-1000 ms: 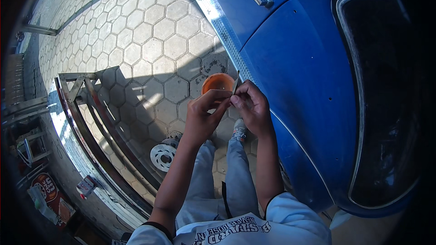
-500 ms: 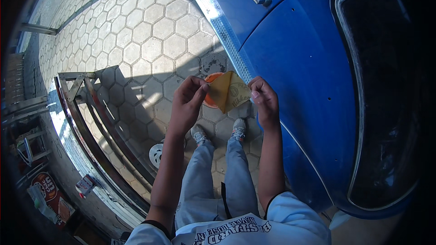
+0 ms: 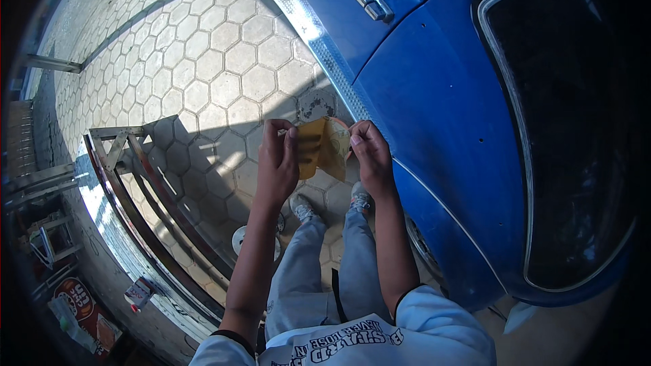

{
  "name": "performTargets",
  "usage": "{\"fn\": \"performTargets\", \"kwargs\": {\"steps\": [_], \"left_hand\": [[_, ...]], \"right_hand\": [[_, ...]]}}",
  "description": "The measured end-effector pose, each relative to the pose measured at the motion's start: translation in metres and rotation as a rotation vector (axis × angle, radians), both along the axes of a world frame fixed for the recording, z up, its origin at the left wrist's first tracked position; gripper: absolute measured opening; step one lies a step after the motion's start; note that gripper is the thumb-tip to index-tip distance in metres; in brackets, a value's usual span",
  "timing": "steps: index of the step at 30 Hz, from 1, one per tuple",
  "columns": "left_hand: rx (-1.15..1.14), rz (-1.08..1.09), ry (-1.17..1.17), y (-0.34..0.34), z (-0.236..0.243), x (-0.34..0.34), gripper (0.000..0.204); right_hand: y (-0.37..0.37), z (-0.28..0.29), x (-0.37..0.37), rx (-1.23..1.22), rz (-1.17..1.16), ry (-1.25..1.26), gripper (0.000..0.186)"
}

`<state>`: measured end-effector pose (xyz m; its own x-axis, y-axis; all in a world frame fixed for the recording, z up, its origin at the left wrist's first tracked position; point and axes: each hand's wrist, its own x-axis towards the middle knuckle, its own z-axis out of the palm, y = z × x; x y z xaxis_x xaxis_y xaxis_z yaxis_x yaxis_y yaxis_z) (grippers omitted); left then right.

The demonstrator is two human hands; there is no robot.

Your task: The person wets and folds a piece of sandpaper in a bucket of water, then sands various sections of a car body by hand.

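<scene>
A yellow-brown sheet of sandpaper, creased down the middle, is stretched between my two hands. My left hand pinches its left edge between thumb and fingers. At the opposite edge, my right hand grips a corner of the paler, printed side. Below the sheet, on the paving, an orange container is mostly hidden; only part of its rim shows. Close to my right hand and forearm is the side of a blue car.
A long wooden bench runs along my left, with a small box on the ledge beside it. A white round object sits near my feet on hexagonal pavers. The car's chrome door handle is ahead right.
Both hands have moved slightly, the right one leftward and closer to the left. The sheet's fold has shifted, showing more of its yellow-brown face. The view has shifted a little against the car.
</scene>
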<state>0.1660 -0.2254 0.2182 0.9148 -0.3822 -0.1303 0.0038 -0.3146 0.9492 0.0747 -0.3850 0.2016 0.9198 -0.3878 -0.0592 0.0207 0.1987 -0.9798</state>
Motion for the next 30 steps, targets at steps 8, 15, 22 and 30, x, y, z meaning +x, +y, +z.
{"fn": "performTargets", "kwargs": {"steps": [8,15,22,30], "left_hand": [[-0.454,-0.034,0.221,0.001,-0.001,-0.054,0.061],[-0.662,0.174,0.917,-0.013,-0.077,-0.037,0.040],[-0.669,0.301,0.718,-0.151,-0.124,0.008,0.033],[-0.546,-0.211,0.121,-0.264,-0.090,-0.089,0.073]], "right_hand": [[0.052,0.014,-0.012,0.090,-0.010,-0.002,0.020],[0.003,0.011,-0.095,0.007,-0.154,0.126,0.042],[-0.023,-0.114,-0.277,-0.390,-0.182,0.777,0.038],[0.008,-0.261,-0.459,-0.266,-0.160,1.062,0.045]]}}
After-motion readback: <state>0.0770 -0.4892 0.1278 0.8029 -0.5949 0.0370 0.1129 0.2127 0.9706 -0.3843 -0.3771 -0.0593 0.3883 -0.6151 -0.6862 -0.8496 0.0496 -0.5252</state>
